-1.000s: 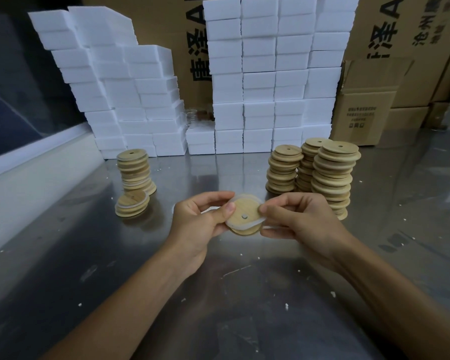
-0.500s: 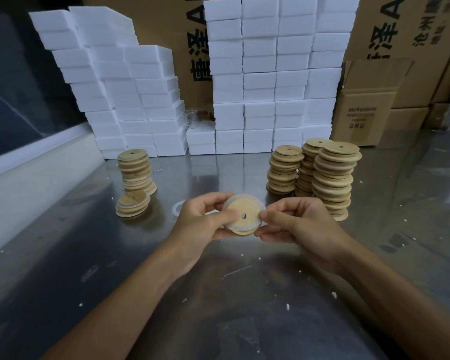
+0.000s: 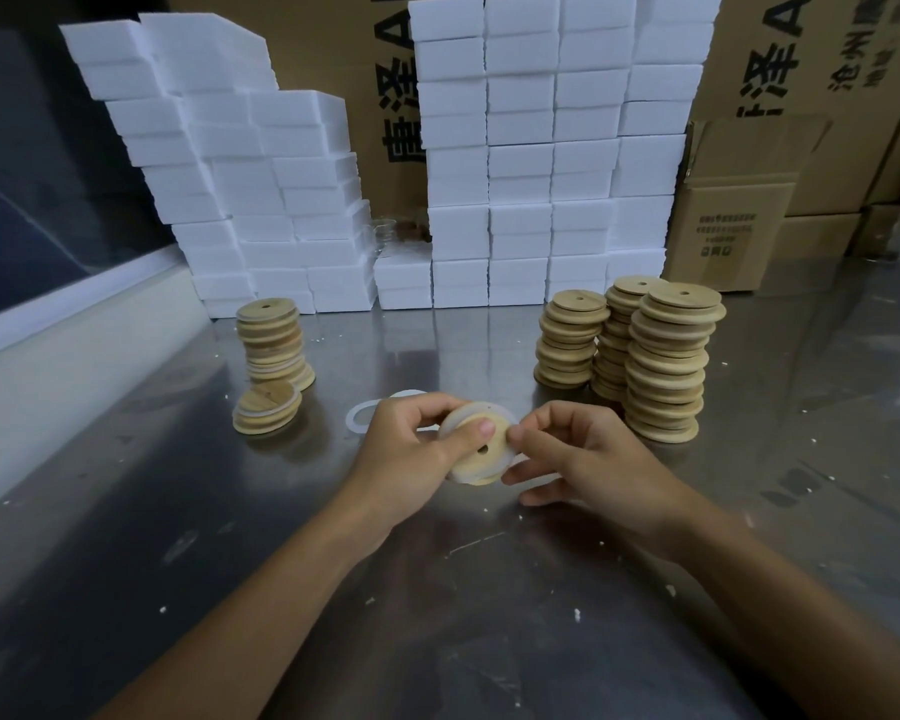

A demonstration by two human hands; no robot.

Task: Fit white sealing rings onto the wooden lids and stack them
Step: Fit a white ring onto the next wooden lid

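Wooden and round, the pale lid with a centre hole (image 3: 478, 450) sat above the steel tabletop (image 3: 437, 589), pinched by left hand (image 3: 411, 454) and right hand (image 3: 583, 459), whose fingertips likely needed to press the white sealing ring (image 3: 492, 410) evenly round its rim.

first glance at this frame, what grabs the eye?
Dead centre, the left hand and right hand hold one wooden lid above the steel table, a white sealing ring around its edge. Behind them a wall of white foam blocks fills the back of the table. Three tall stacks of bare lids stand at right, and a shorter stack of ringed lids at left.
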